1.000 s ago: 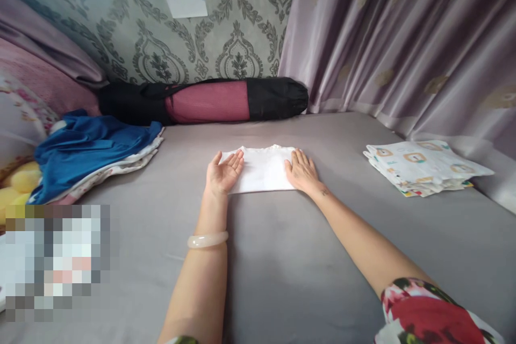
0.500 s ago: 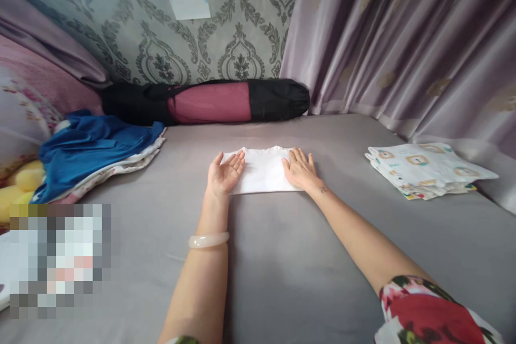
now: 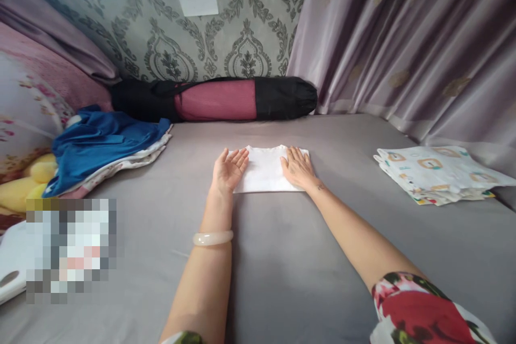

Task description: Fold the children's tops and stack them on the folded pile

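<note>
A white folded garment [image 3: 264,169] lies flat on the grey bed sheet [image 3: 282,258], its wavy upper edge facing the wall. At its left end is my left hand [image 3: 230,168], palm turned up and fingers stretched out, with nothing in it. My right hand [image 3: 298,167] rests palm down on the right end of the garment, fingers extended. The garment's two ends are partly hidden by my hands.
A stack of printed white cloths [image 3: 439,169] lies on the right. Blue clothing [image 3: 105,134] tops a pile at left, near a yellow plush toy [image 3: 28,183]. A black and maroon rolled bag [image 3: 215,99] lies along the wall. Something pixelated sits lower left.
The view has shifted slightly, so everything appears a little further right. My right hand lies slightly further left on the garment; my left hand keeps its pose.
</note>
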Tool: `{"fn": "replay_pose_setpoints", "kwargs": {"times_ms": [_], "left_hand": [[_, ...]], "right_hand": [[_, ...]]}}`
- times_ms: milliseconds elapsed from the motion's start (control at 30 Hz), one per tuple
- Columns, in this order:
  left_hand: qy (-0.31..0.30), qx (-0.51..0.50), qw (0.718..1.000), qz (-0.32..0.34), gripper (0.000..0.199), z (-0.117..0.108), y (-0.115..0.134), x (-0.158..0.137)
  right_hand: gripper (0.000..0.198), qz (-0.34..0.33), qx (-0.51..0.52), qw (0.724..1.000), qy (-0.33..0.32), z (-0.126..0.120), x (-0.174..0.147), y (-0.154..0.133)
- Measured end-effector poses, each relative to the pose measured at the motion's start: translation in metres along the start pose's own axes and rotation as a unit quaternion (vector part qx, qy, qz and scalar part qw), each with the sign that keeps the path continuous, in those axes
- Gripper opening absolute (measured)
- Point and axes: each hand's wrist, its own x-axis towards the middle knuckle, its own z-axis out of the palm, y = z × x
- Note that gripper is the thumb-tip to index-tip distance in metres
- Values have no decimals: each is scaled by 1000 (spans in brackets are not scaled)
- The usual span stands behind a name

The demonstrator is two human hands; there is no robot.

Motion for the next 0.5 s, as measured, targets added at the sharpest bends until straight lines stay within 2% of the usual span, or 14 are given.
{"fn": "replay_pose_setpoints", "kwargs": {"times_ms": [200, 333, 367, 433, 500], "left_hand": [[38, 137, 986, 90, 20, 3, -8, 6], [37, 295, 932, 207, 6, 0, -21, 10], [26, 327, 916, 230, 9, -1, -24, 10], [2, 377, 892, 249, 18, -3, -30, 9], [-12, 403, 882, 245, 23, -4, -35, 8]], "right_hand": [[64, 5, 10, 1000, -24, -8, 0, -1], [63, -14, 12, 1000, -13, -13, -2, -3], [62, -21, 11, 1000, -6, -12, -2, -4], [61, -29, 11, 1000, 4, -7, -2, -5], [61, -30, 11, 999, 11, -1, -1, -6]]}}
